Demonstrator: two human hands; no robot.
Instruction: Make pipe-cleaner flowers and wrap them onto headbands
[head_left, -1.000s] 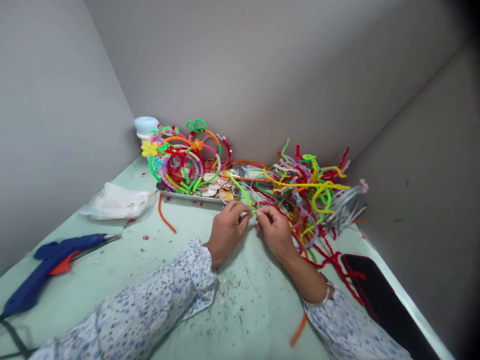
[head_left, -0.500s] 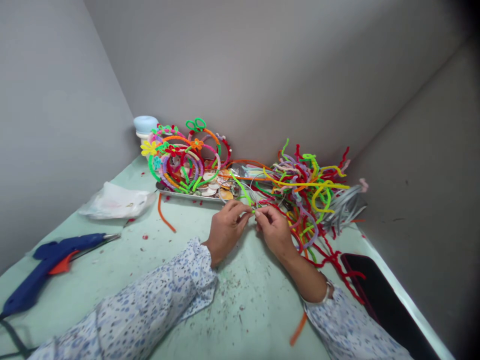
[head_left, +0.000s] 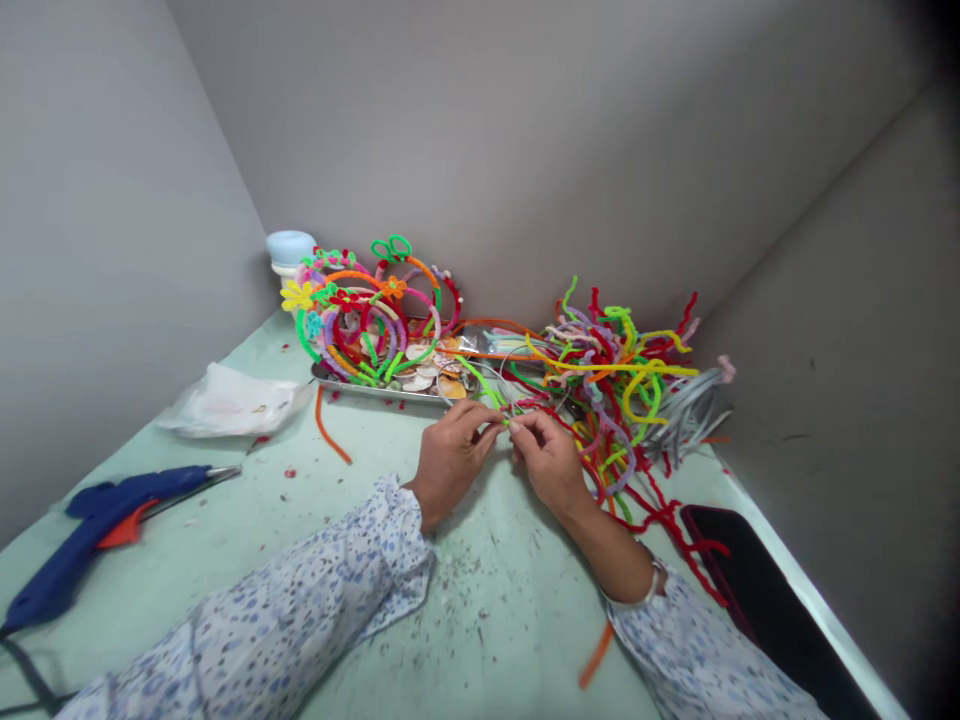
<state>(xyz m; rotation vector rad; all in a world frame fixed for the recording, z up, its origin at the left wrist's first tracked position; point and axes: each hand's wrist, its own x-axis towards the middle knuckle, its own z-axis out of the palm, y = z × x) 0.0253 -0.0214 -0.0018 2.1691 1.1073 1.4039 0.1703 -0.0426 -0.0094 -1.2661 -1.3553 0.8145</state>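
Fingertips of my left hand [head_left: 456, 455] and my right hand [head_left: 549, 460] meet at the middle of the table. Both pinch a lime-green pipe cleaner [head_left: 481, 379], whose free end sticks up and to the left above my fingers. A thin, pale wire-like hoop shows behind my fingers; whether it is held too I cannot tell. Just beyond my hands is a metal tray [head_left: 367, 388] with decorated headbands [head_left: 431, 290] and flat round pieces [head_left: 421, 372]. Right of my right hand lies a tangled heap of coloured pipe cleaners [head_left: 600, 370].
A blue hot glue gun [head_left: 112, 515] lies at the left, with a white plastic bag [head_left: 236, 402] behind it. At the right edge rests a dark phone [head_left: 780, 610]. Orange pipe cleaner pieces [head_left: 596, 657] lie on the table. Grey walls rise behind and to both sides.
The free end of the lime-green pipe cleaner has tipped slightly to the left and lower. Both hands stay almost in place with the same pinch.
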